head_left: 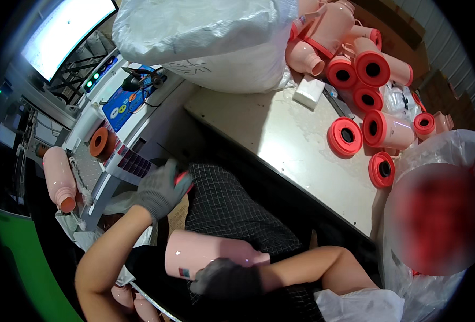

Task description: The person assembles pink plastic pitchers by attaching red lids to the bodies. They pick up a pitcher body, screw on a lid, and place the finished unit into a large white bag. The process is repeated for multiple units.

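My right hand (224,279), in a dark grey glove, is closed round a glossy pink bottle (208,249) lying sideways over my lap. The bottle's narrower neck end points right, and a small coloured label shows near its wide end. Farther left, my left hand (160,190) wears a grey knit glove. Its fingers are closed on a small red piece (184,181), mostly hidden by the glove, so its kind cannot be made out. Left of that hand, another pink bottle (60,177) rests with its open mouth toward me.
Several pink bottles with red bases (371,67) are heaped at the back right of the white table (280,139). Two red caps (344,137) lie nearer. A large white plastic bag (205,48) stands at the back. The printing machine's ledge (95,201) and a bright screen (66,35) are on the left.
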A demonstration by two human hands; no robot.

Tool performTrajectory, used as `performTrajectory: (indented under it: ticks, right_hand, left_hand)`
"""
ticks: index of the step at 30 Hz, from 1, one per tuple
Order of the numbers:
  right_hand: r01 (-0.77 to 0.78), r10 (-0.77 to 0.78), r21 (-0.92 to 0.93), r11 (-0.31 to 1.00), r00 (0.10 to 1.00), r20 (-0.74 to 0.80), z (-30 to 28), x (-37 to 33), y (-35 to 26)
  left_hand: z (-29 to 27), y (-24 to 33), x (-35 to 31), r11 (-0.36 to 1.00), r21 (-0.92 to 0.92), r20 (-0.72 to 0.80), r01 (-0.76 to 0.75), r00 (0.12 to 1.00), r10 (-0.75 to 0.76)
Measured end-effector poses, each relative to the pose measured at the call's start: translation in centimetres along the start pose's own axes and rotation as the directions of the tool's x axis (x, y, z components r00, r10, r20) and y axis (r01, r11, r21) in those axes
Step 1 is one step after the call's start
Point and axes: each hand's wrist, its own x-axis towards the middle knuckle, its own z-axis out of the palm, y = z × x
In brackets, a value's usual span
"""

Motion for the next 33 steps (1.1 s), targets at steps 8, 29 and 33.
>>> performTrajectory:
  ticks: [8,29,33]
  right_hand:
    - [-0.153,0.219,0.286,0.946,0.952,-0.213,-5.2,-1.9,2.6]
    - [-0.286,0.408,0.455,0.843,0.891,-0.197,-6.7,-4.8,4.5]
    - [-0.266,0.691,0.814,0.516,0.691,-0.212,-10.7,-4.6,6.5]
  left_hand:
    - [-1.1,6.6,2.9,0.898,-0.106,-0.634,-0.427,0.725,0.270]
    - [12.5,-8.4,-20.7,0.346,-0.903,-0.365,-0.256,0.882,-0.299]
    - [10.6,-13.7,-16.4,0.650,-0.706,-0.644,-0.283,0.639,-0.421]
